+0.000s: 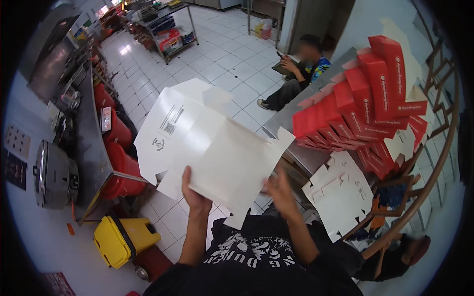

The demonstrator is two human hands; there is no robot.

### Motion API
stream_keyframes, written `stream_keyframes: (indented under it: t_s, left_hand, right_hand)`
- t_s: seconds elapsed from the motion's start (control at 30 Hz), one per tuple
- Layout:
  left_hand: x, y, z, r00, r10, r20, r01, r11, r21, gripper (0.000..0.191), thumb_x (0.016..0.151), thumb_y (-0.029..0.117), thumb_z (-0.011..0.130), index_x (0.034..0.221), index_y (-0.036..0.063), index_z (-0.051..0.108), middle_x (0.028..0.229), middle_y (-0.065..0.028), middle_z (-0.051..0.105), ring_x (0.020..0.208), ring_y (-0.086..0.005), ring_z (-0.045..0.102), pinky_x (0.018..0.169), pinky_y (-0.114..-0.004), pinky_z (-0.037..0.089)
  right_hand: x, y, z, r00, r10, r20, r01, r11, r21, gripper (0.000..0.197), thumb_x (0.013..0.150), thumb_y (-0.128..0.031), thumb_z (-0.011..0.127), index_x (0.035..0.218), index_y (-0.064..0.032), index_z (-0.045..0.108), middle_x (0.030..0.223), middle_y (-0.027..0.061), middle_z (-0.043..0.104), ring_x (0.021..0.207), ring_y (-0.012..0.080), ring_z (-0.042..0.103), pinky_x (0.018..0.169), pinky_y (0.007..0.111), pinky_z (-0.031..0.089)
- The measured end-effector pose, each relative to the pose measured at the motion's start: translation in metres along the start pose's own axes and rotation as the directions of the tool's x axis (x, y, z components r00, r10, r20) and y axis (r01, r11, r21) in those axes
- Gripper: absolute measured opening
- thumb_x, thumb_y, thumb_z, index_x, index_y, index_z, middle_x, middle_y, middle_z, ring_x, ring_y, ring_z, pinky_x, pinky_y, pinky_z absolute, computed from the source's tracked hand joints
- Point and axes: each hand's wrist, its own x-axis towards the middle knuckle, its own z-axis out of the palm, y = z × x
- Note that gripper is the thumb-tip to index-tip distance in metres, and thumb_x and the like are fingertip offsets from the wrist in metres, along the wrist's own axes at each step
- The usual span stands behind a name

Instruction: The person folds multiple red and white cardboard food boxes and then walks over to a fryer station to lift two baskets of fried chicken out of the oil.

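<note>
A flat white cardboard box blank (218, 148) with printing on one panel is held up before my chest, partly creased along its folds. My left hand (197, 192) grips its lower left edge, thumb on top and fingers underneath. Beside its right edge is my right hand (282, 194), blurred, fingers spread; whether it touches the card cannot be told. To the right, more flat white box blanks (342, 196) lie in a pile. Beyond them, folded red cardboard boxes (348, 107) stand stacked in leaning rows on a metal table (285, 125).
A person (303, 70) sits low beyond the table; another person (396, 255) is at the lower right, past a curved handrail (418, 218). On the left are a steel counter (90, 155) with a large cooker (55, 177), red buckets (120, 166) and a yellow bin (126, 236).
</note>
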Motion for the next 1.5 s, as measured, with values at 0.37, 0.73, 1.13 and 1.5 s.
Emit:
stream_keyframes:
  t_s: [0.37, 0.73, 1.13, 1.5]
  left_hand:
    - [-0.020, -0.031, 0.027, 0.992, 0.106, 0.073, -0.123, 0.949, 0.292, 0.037, 0.094, 0.027, 0.041, 0.118, -0.0007, 0.047, 0.113, -0.0094, 0.054, 0.105, -0.0171, 0.053, 0.091, -0.031, 0.040]
    - [-0.013, -0.053, -0.003, 0.962, 0.261, -0.082, -0.232, 0.937, 0.260, 0.026, 0.089, 0.015, 0.046, 0.112, 0.0014, 0.046, 0.107, -0.0096, 0.053, 0.104, -0.0177, 0.051, 0.088, -0.032, 0.042]
    - [-0.024, -0.043, 0.004, 0.987, -0.109, 0.121, 0.092, 0.986, 0.138, 0.034, 0.091, 0.028, 0.045, 0.113, 0.0019, 0.044, 0.106, -0.0098, 0.055, 0.101, -0.0186, 0.054, 0.089, -0.033, 0.041]
    - [-0.037, -0.047, 0.022, 0.963, 0.093, 0.253, -0.170, 0.938, 0.302, 0.049, 0.084, 0.012, 0.055, 0.122, 0.0044, 0.025, 0.104, -0.0075, 0.044, 0.093, -0.0115, 0.048, 0.077, -0.026, 0.045]
  right_hand:
    - [-0.001, -0.011, 0.013, 0.943, 0.189, 0.273, -0.223, 0.970, 0.099, 0.066, 0.088, -0.005, 0.048, 0.141, -0.0030, 0.010, 0.094, 0.0190, 0.061, 0.079, 0.0197, 0.062, 0.061, 0.030, 0.054]
    - [-0.034, -0.010, 0.024, 0.864, -0.415, 0.284, 0.503, 0.693, -0.517, 0.064, 0.076, -0.006, 0.066, 0.134, -0.0065, 0.039, 0.126, 0.0172, 0.027, 0.099, 0.0271, 0.049, 0.086, 0.036, 0.043]
    - [-0.027, -0.028, 0.026, 0.742, -0.525, 0.416, 0.643, 0.383, -0.664, 0.041, 0.081, -0.011, 0.062, 0.121, -0.0046, 0.054, 0.123, 0.0167, 0.046, 0.115, 0.0312, 0.045, 0.105, 0.052, 0.014]
    - [-0.038, -0.037, 0.046, 0.794, -0.485, 0.366, 0.607, 0.661, -0.441, 0.039, 0.079, -0.011, 0.065, 0.115, 0.0008, 0.055, 0.092, 0.0082, 0.063, 0.098, 0.0204, 0.056, 0.105, 0.055, 0.006]
